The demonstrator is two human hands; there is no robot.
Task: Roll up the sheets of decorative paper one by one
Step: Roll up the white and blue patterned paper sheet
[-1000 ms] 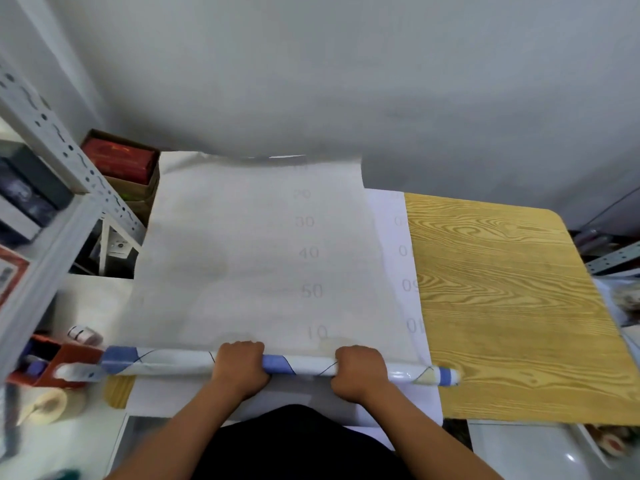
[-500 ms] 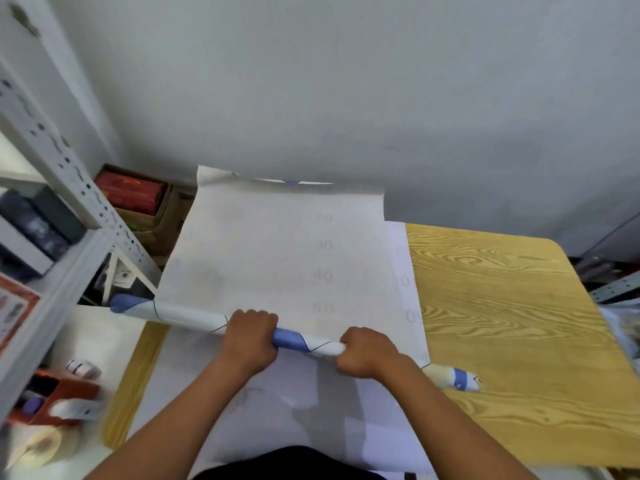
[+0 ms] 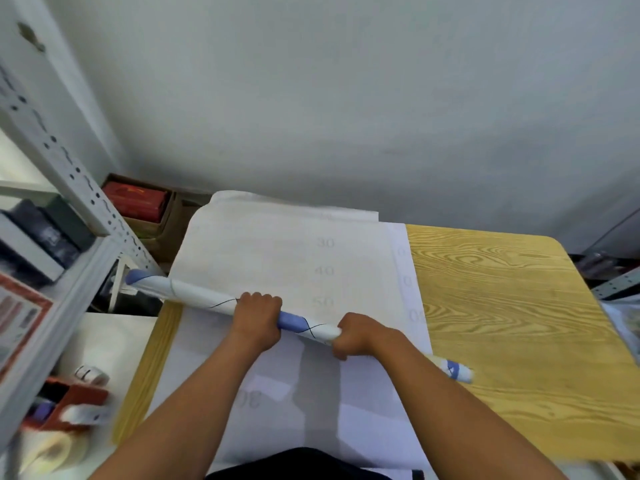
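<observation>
Here, a half-wound roll [image 3: 214,301] of decorative paper, slanting across the table [image 3: 512,306], its left end past the edge, the unrolled sheet [image 3: 277,251] lying flat beyond, marks 30, 40, 50 showing. Gripped by 2 fists, left hand [image 3: 258,320] and right hand [image 3: 360,336] curled around it near mid-length, likely for even, tight winding. More sheets [image 3: 311,410] beneath. Tape dispenser [image 3: 69,407] well apart at left.

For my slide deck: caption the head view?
Both hands, left hand and right hand, grip a half-rolled decorative paper sheet on a wooden table.
</observation>
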